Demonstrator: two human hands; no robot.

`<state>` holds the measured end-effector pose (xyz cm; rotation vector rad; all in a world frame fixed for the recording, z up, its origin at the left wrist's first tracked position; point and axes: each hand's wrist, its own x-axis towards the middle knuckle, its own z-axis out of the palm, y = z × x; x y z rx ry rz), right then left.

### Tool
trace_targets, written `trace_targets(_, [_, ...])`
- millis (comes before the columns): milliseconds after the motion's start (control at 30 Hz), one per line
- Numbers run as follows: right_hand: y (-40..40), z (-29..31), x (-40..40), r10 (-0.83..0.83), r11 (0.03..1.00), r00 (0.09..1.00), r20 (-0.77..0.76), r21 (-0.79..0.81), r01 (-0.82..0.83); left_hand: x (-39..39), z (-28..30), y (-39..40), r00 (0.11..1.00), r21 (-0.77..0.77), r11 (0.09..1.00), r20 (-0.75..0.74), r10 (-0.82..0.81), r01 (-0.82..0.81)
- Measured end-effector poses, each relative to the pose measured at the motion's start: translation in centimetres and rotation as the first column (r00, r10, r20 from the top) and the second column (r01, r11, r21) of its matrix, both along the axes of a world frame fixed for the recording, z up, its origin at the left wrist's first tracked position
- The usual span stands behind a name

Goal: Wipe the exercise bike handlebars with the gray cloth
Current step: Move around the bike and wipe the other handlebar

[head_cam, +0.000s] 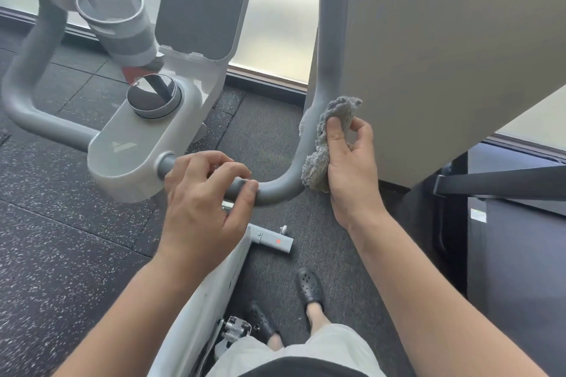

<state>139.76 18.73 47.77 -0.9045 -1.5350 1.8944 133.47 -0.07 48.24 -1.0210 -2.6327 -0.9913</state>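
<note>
The exercise bike's grey handlebar curves up on the right from the white console; its left branch bends up at the far left. My right hand grips the fluffy gray cloth and presses it against the right bar's bend. My left hand rests on the horizontal bar section beside the console, thumb under the bar, fingers loosely curled over it.
A grey cup holder and a tablet holder stand above the console. A beige pillar stands just right of the bar. Dark equipment sits lower right. My feet in black clogs stand on speckled rubber flooring.
</note>
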Motion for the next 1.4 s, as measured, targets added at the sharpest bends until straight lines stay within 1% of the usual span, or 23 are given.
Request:
trace_targets(167, [-2.9, -1.0, 1.9, -0.013, 1.000, 0.998, 0.065, 0.011, 0.012, -0.2, -0.2, -0.4, 0.999, 0.018, 0.999, -0.018, -0.027, 0.028])
trace_targets(367, [-5.7, -1.5, 3.2, -0.051, 0.999, 0.996, 0.073, 0.001, 0.051, -0.5, -0.4, -1.0, 0.999, 0.050, 0.998, -0.019, -0.043, 0.044])
trace_targets(567, [-8.2, -1.9, 4.1, -0.057, 0.998, 0.994, 0.093, 0.009, 0.056, -1.3, -0.7, -2.1, 0.999, 0.069, 0.998, -0.044, 0.014, -0.010])
trace_targets(667, [-7.9, -1.7, 4.0, -0.056, 0.998, 0.995, 0.081, -0.038, 0.059, -1.8, -0.9, -2.6, 0.998, 0.075, 0.997, -0.045, 0.039, -0.035])
trace_targets(833, [-6.2, -0.9, 3.2, -0.078, 0.996, 0.993, 0.087, -0.043, 0.082, -2.3, -1.2, -3.3, 0.997, 0.089, 0.995, -0.052, 0.053, -0.048])
trace_targets(967, [-7.1, -1.1, 3.2, -0.099, 0.994, 0.991, 0.093, -0.037, 0.103, -2.2, -1.2, -3.7, 0.997, 0.087, 0.994, -0.052, 0.065, -0.061])
trace_targets(1100, [-9.3, -1.5, 2.8, -0.146, 0.975, 0.981, 0.127, -0.151, 0.164, -2.0, -1.3, -3.8, 0.996, 0.093, 0.994, -0.062, 0.067, -0.061])
trace_targets(1233, [-11.2, -0.9, 1.9, -0.214, 0.927, 0.965, 0.149, -0.280, 0.249, -2.1, -1.3, -3.8, 0.996, 0.097, 0.994, -0.066, 0.062, -0.055])
trace_targets(1300, [-12.0, -0.8, 1.6, -0.230, 0.908, 0.959, 0.163, -0.320, 0.272, -2.2, -1.4, -3.8, 0.995, 0.098, 0.994, -0.082, 0.059, -0.051])
trace_targets(1400, [-13.0, -1.2, 1.5, -0.219, 0.901, 0.955, 0.201, -0.335, 0.277, -2.3, -1.5, -4.0, 0.995, 0.099, 0.994, -0.090, 0.044, -0.035])
